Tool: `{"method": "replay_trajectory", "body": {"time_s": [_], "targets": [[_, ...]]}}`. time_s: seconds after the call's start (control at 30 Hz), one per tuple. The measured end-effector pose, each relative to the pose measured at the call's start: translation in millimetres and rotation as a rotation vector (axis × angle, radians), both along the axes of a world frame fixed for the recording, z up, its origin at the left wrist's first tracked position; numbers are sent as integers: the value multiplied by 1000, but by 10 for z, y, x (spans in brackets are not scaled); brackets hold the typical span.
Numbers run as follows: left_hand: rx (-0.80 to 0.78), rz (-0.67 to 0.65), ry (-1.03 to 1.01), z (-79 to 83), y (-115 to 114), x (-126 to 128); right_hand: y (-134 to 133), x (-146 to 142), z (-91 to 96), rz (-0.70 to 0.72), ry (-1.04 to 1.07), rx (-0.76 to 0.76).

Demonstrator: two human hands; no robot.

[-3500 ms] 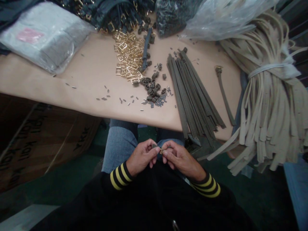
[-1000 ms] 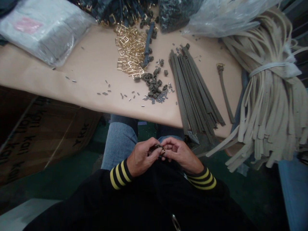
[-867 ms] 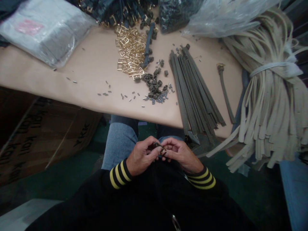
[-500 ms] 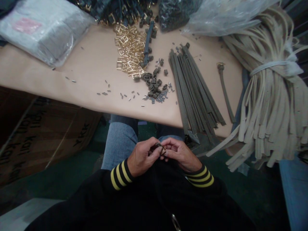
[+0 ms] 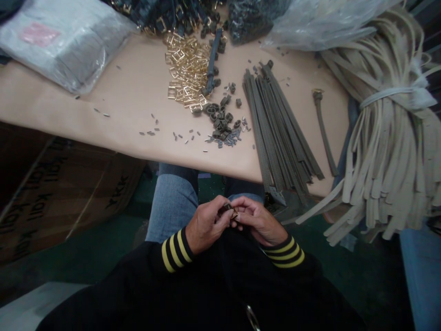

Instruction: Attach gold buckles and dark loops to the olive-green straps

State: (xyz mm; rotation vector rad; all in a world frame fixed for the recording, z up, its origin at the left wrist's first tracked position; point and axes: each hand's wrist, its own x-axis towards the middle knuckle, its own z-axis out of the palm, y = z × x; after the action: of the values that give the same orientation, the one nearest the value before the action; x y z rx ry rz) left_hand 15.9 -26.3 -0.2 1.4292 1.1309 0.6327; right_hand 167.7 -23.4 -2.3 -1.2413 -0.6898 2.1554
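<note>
The left hand (image 5: 207,225) is gripping a short dark strap end (image 5: 224,210), fingers curled. The right hand (image 5: 258,221) is gripping the small brass buckle (image 5: 234,213) sitting against it.

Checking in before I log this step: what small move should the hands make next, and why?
Probably the right hand should keep the small brass buckle steady while the left hand works the dark strap end further into it. The two pieces meet between the fingertips, and from this view it is too small to tell whether they are fully seated.
</note>
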Motion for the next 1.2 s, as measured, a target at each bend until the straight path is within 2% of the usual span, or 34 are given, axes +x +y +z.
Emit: {"method": "replay_trajectory", "body": {"time_s": [0.1,0.23,0.3,0.4,0.47,0.53,0.6,0.7,0.83,1.03,1.2], "targets": [[28,11,10,0,2,-1,3,-11,-4,28,-11,2],[14,27,11,-15,3,-4,-16,-55,9,-19,-169,148],[95,12,61,-11,2,-8,-26,-76,13,-51,-221,221],[302,-37,112,29,7,-25,-28,-64,12,-44,-228,248],[319,-83,45,71,23,-49,-17,-22,14,-14,-196,225],[153,-139,-112,108,49,-83,-1,31,21,28,-138,192],[-115,-179,-288,132,81,-120,14,76,31,78,-76,173],[-430,-165,-457,142,132,-164,21,101,37,142,6,171],[-623,-136,-528,127,179,-197,-4,72,24,171,29,166],[-895,-55,-489,83,154,-247,-31,32,16,236,-102,235],[-1009,35,-469,115,118,-271,-31,11,34,285,-194,317]]}}
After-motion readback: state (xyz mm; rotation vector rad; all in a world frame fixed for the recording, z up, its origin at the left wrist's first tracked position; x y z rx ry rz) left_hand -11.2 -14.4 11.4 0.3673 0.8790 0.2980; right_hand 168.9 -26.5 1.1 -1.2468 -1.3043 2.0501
